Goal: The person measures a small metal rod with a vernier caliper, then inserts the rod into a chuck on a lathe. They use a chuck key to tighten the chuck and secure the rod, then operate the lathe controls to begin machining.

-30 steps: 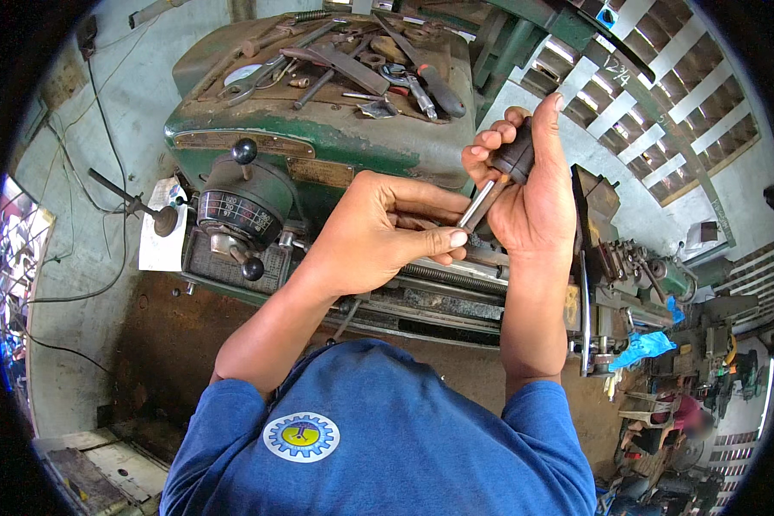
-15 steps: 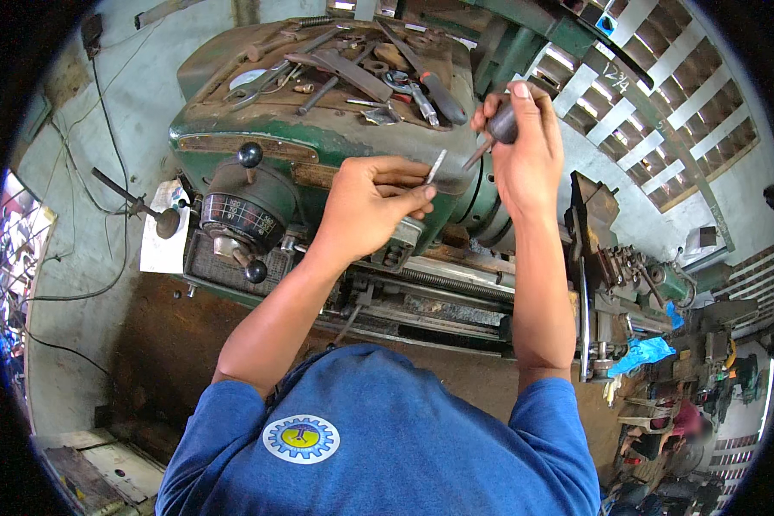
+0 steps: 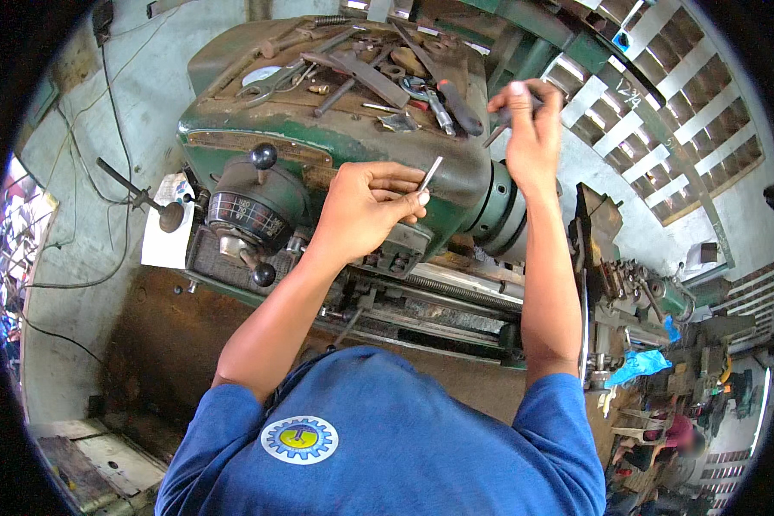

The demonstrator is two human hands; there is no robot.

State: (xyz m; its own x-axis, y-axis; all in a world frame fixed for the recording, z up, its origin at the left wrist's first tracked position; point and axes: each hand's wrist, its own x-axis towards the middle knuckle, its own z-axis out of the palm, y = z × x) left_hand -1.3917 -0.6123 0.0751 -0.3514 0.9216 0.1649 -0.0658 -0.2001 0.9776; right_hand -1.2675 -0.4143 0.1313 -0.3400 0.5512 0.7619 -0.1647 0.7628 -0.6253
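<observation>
My left hand (image 3: pixel 365 206) pinches a thin, short metal rod (image 3: pixel 433 172) between thumb and fingers, and its bare end points up and to the right. That hand is in front of the green lathe headstock (image 3: pixel 344 142). Farther right and a little higher, my right hand (image 3: pixel 533 142) is closed around a dark-handled tool (image 3: pixel 495 135) with a narrow metal shaft. The shaft points down and to the left, apart from the rod. My fingers cover much of the handle, so its exact kind is unclear.
Several tools lie on the headstock, among them an open-ended wrench (image 3: pixel 267 86), a flat metal bar (image 3: pixel 374 82) and a dark handle (image 3: pixel 460 110). A speed dial (image 3: pixel 249 215) with ball-ended levers stands at left. The lathe chuck (image 3: pixel 500 211) is below my right hand. Another person (image 3: pixel 666 434) is at far right.
My right hand has turned and drawn the tool's shaft slightly up and away from the rod. My left hand keeps the rod in nearly the same place. The view has shifted a little.
</observation>
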